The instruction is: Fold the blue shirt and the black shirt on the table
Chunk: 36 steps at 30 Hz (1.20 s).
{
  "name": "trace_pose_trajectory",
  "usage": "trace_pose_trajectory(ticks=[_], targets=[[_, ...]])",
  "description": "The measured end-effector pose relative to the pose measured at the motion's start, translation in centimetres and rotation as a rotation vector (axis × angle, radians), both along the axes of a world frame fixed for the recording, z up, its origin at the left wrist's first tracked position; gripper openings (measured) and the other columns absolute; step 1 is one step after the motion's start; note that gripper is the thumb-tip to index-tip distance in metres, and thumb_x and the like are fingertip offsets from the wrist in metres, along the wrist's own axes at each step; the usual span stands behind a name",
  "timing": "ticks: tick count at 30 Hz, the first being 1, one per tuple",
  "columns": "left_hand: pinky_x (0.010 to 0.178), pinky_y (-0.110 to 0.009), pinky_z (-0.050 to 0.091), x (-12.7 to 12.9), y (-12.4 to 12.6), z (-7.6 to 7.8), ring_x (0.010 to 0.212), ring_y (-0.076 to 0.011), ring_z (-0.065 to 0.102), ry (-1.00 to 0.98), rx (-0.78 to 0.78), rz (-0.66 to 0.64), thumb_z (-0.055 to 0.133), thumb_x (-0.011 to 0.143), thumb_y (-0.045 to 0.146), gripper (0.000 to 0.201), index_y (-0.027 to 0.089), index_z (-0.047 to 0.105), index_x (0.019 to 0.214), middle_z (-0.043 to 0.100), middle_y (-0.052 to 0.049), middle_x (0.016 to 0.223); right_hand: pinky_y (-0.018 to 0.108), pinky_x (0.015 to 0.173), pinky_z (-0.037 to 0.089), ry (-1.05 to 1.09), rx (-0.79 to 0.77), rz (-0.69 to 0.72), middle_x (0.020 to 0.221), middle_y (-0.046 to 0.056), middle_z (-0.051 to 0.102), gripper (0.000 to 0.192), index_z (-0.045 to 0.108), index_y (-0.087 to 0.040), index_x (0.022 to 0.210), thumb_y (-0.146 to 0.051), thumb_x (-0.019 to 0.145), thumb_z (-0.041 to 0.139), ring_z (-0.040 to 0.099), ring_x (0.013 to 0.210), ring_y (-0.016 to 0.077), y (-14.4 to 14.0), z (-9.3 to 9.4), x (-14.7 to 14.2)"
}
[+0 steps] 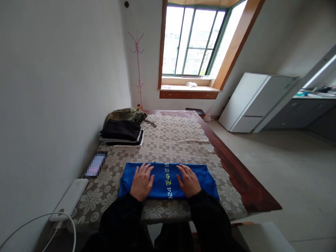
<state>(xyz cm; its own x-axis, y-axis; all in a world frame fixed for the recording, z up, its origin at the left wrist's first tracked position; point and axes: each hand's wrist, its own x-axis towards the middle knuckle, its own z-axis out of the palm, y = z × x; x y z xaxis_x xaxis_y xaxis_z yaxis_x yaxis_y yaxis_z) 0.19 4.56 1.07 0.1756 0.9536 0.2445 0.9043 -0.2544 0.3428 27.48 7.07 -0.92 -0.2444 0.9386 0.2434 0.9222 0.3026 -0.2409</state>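
Scanning from nine o'clock, I see a white power bank with its cable on the surface, a phone just beyond it, and folded dark clothes stacked at eleven. My left hand lies open, palm flat on the folded blue shirt at the near edge of the patterned cloth; my right hand presses it likewise, fingers spread

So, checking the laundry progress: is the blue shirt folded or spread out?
Folded: the blue shirt forms a neat rectangle with no sleeves showing, left hand and right hand flat on it.
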Motion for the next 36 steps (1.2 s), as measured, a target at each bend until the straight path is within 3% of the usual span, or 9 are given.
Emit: trace_pose_trajectory(ticks=[5,8,11,16,20,25,28,32,36], targets=[[0.127,-0.06,0.019,5.9,0.6,-3.2,0.156,-0.0304,0.027,0.051,-0.027,-0.113,0.04,0.101,0.03,0.056,0.023,0.044,0.156,0.044,-0.009,0.163,0.054,0.124,0.021,-0.084,-0.056,-0.029,0.165,0.002,0.038,0.058,0.044,-0.028,0.157,-0.026,0.099,0.036,0.028,0.155,0.0297,-0.7,-2.1,-6.9],[0.128,-0.06,0.015,5.6,1.0,-4.6,0.156,-0.0307,0.025,0.068,-0.005,-0.117,0.042,0.1,0.036,0.059,0.026,0.04,0.159,0.039,-0.007,0.166,0.057,0.125,0.015,-0.098,-0.077,-0.071,0.167,0.003,0.034,0.06,0.036,-0.028,0.161,-0.031,0.101,0.034,0.024,0.156,0.0291,-0.6,-3.5,-6.8],[0.128,-0.058,0.015,3.7,1.0,-5.1,0.156,-0.0303,0.025,0.088,0.007,-0.089,0.043,0.1,0.045,0.063,0.028,0.037,0.16,0.037,-0.005,0.167,0.059,0.125,0.013,-0.096,-0.067,-0.117,0.168,0.002,0.032,0.06,0.031,-0.03,0.162,-0.041,0.103,0.033,0.024,0.156,0.0284,-0.2,-4.7,-4.4],[0.128,-0.057,0.015,-0.6,0.4,-4.6,0.156,-0.0304,0.028,0.125,-0.021,0.039,0.04,0.101,0.049,0.063,0.028,0.038,0.16,0.04,-0.006,0.165,0.06,0.125,0.011,-0.159,-0.121,-0.314,0.169,0.002,0.03,0.062,0.032,-0.029,0.162,-0.048,0.103,0.03,0.024,0.156,0.028,0.5,-6.1,2.0],[0.127,-0.054,0.018,-6.2,0.7,-3.2,0.153,-0.0314,0.032,0.13,-0.047,0.162,0.042,0.101,0.045,0.059,0.023,0.046,0.155,0.047,-0.01,0.16,0.058,0.126,0.013,-0.209,-0.118,-0.401,0.17,0.002,0.028,0.065,0.032,-0.025,0.162,-0.05,0.102,0.028,0.022,0.156,0.0281,0.5,-6.7,5.4],[0.123,-0.05,0.027,-16.0,2.1,-0.4,0.148,-0.0328,0.039,0.142,0.036,0.42,0.048,0.098,0.041,0.047,0.018,0.061,0.137,0.057,-0.014,0.15,0.057,0.125,0.015,-0.218,-0.109,-0.402,0.169,0.003,0.029,0.067,0.035,-0.024,0.162,-0.052,0.101,0.028,0.022,0.156,0.029,0.3,-6.8,5.6],[0.118,-0.044,0.035,-20.8,2.5,0.7,0.14,-0.0322,0.049,0.146,0.044,0.539,0.052,0.095,0.043,0.049,0.016,0.059,0.135,0.059,-0.017,0.145,0.057,0.125,0.015,-0.207,-0.103,-0.403,0.169,0.003,0.03,0.068,0.036,-0.023,0.161,-0.052,0.101,0.028,0.023,0.156,0.0291,0.2,-6.3,5.2],[0.106,-0.043,0.046,-24.3,2.8,0.9,0.13,-0.0355,0.059,0.099,-0.118,0.707,0.062,0.086,0.055,0.072,0.013,0.049,0.143,0.061,-0.021,0.14,0.054,0.126,0.014,-0.218,-0.094,-0.422,0.168,0.004,0.033,0.067,0.037,-0.023,0.161,-0.051,0.101,0.025,0.024,0.155,0.0275,-0.4,-5.3,4.5],[0.098,-0.042,0.05,-25.9,3.3,0.3,0.125,-0.0378,0.064,0.033,-0.225,0.73,0.066,0.083,0.058,0.081,0.012,0.045,0.145,0.064,-0.024,0.138,0.052,0.127,0.012,-0.238,-0.103,-0.433,0.169,0.003,0.031,0.066,0.035,-0.023,0.161,-0.048,0.102,0.023,0.022,0.156,0.0263,-0.7,-4.6,4.1]])
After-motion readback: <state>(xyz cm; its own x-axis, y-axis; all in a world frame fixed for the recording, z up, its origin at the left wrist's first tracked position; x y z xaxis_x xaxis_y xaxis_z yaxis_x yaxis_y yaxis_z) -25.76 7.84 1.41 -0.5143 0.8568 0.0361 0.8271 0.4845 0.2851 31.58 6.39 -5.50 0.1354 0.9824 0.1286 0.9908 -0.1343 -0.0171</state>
